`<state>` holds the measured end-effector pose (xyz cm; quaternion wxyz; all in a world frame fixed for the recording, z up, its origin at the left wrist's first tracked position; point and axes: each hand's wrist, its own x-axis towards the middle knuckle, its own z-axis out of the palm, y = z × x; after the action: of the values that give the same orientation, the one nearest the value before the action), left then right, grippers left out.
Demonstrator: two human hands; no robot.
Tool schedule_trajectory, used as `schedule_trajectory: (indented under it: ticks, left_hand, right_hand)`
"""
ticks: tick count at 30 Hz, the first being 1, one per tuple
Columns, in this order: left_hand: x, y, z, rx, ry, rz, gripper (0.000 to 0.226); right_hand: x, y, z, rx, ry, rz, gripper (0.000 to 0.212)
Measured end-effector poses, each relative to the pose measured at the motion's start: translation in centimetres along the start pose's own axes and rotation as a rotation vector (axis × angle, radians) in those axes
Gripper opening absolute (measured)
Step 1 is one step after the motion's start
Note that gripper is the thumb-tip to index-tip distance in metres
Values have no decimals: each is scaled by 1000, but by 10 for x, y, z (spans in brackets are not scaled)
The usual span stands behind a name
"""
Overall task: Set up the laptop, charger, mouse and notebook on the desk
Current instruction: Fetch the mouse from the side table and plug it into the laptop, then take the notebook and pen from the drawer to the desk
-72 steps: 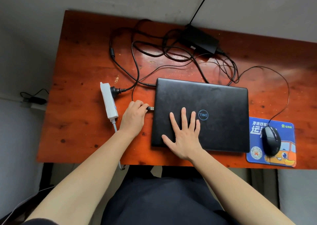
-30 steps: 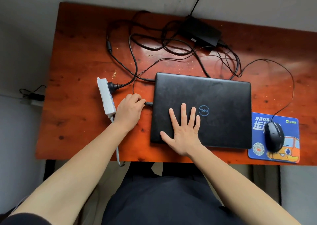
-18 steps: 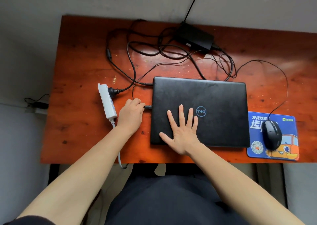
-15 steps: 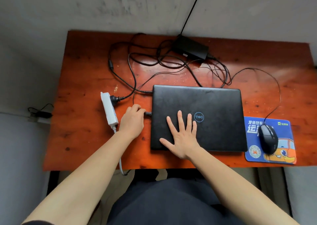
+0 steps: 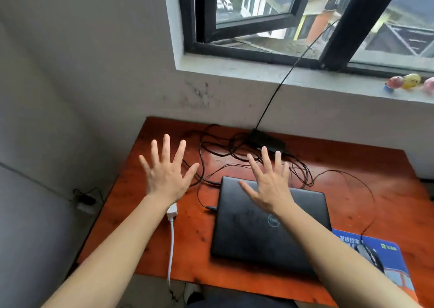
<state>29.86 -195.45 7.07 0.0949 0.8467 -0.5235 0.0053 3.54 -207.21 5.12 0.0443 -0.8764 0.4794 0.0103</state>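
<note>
Three items are laid out: closed black laptop (image 5: 270, 232), black charger brick (image 5: 267, 141), black mouse (image 5: 371, 258); notebook not seen. Left hand (image 5: 166, 178), right hand (image 5: 270, 185): fingers spread, empty.

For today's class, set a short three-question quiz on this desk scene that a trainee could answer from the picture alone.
1. True or false: the laptop lid is open.
2. The mouse sits on: A) the bare desk, B) the blue mouse pad, C) the laptop.
3. Fill in: the left hand and right hand, fingers spread, hold ____.
Key: 1 false; 2 B; 3 nothing.
</note>
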Motion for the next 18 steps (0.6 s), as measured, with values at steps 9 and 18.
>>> schedule_trajectory:
  ticks: [9, 18]
  left_hand:
    - [-84, -7, -58, 123, 111, -494, 85]
    - [-332, -16, -127, 332, 85, -1061, 83]
  right_hand:
    - [36, -36, -30, 135, 136, -431, 85]
    - [-71, -202, -11, 322, -51, -1003, 83]
